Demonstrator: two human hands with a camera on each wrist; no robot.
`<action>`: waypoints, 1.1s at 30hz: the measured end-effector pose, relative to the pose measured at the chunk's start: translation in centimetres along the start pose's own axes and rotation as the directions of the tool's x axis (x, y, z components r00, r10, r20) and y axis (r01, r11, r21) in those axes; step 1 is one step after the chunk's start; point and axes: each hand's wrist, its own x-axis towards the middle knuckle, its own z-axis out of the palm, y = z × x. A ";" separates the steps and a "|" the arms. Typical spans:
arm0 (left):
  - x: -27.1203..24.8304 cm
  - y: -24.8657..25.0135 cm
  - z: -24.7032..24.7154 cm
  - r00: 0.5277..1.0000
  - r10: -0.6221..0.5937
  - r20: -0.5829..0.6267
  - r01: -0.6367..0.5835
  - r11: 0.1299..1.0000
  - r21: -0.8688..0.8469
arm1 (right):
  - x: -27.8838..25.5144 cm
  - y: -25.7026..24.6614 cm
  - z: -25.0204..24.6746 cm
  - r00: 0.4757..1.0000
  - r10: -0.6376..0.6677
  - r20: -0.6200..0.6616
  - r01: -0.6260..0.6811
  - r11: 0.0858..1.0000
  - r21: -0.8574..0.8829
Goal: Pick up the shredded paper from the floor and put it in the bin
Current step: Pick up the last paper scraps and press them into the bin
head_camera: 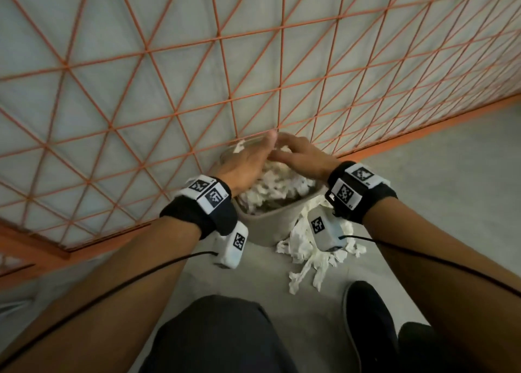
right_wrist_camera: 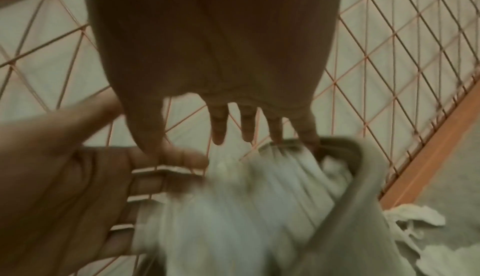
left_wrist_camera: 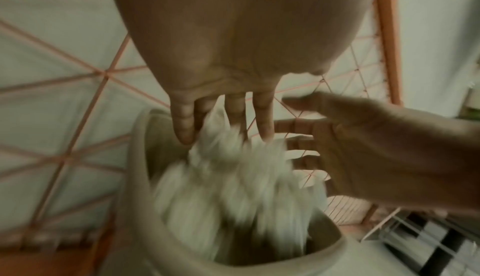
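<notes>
A beige bin (head_camera: pixel 267 228) stands on the grey floor against an orange grid panel, with shredded white paper (head_camera: pixel 279 183) piled inside. My left hand (head_camera: pixel 248 161) and right hand (head_camera: pixel 301 154) hover side by side over its mouth, fingers straight and spread. In the left wrist view, blurred paper shreds (left_wrist_camera: pixel 233 178) drop from under my left hand (left_wrist_camera: pixel 226 116) into the bin (left_wrist_camera: pixel 137 178). The right wrist view shows my right hand (right_wrist_camera: pixel 246 124) above the shreds (right_wrist_camera: pixel 233 208) and the bin rim (right_wrist_camera: pixel 363 178). More shredded paper (head_camera: pixel 310 257) lies on the floor right of the bin.
The orange wire grid panel (head_camera: pixel 220 70) rises directly behind the bin, with its orange base rail (head_camera: pixel 423 130) running along the floor. My dark shoe (head_camera: pixel 366 316) and knee (head_camera: pixel 214 336) are just in front of the bin. Bare grey floor (head_camera: pixel 451 175) stretches to the right.
</notes>
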 end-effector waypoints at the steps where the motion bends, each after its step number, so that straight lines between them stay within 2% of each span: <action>1: -0.6 0.1 -0.3 1.000 0.022 0.011 -0.023 0.995 0.093 | -0.5 -0.2 -0.5 1.000 0.019 0.007 -0.019 0.999 -0.038; 3: -1.2 0.1 -1.3 0.996 0.078 -0.036 -0.064 0.953 0.297 | -1.5 -1.0 -1.9 0.997 0.079 0.006 -0.078 0.996 -0.047; 5: -2.0 0.7 -2.8 0.984 0.142 -0.107 -0.091 0.920 0.381 | -2.2 -1.9 -3.6 0.997 0.074 0.009 -0.073 0.993 -0.089; 8: -2.8 2.3 -4.4 0.956 0.257 -0.140 -0.200 0.923 0.328 | -3.4 -3.9 -6.6 1.000 0.002 -0.007 -0.003 0.966 -0.257; 12: -4.1 7.0 -4.1 0.911 0.399 -0.101 -0.366 0.898 0.246 | -5.5 -6.0 -11.2 0.999 -0.050 -0.009 0.040 0.883 -0.469; 15: -3.8 10.3 -2.4 0.897 0.438 -0.061 -0.407 0.872 0.272 | -5.9 -6.1 -14.0 0.996 -0.073 0.050 0.088 0.809 -0.582; 18: -1.8 13.1 0.6 0.889 0.458 -0.005 -0.433 0.843 0.320 | -5.8 -4.0 -16.5 0.993 -0.087 0.074 0.114 0.755 -0.646; 23: 3.3 14.3 7.9 0.943 0.332 0.031 -0.320 0.874 0.367 | -3.6 4.6 -18.9 0.986 -0.016 0.165 0.123 0.740 -0.661; 28: 6.2 11.1 16.5 0.997 0.038 0.067 -0.055 0.960 0.275 | 0.1 14.3 -18.3 0.940 0.144 0.309 0.086 0.776 -0.625; 30: 6.5 8.6 19.7 0.991 -0.093 0.092 0.067 0.965 0.252 | 1.6 17.8 -17.2 0.893 0.204 0.401 0.071 0.816 -0.574; 33: 6.9 4.9 23.4 0.942 -0.310 0.128 0.275 0.932 0.236 | 3.5 22.8 -14.7 0.839 0.230 0.492 0.078 0.845 -0.529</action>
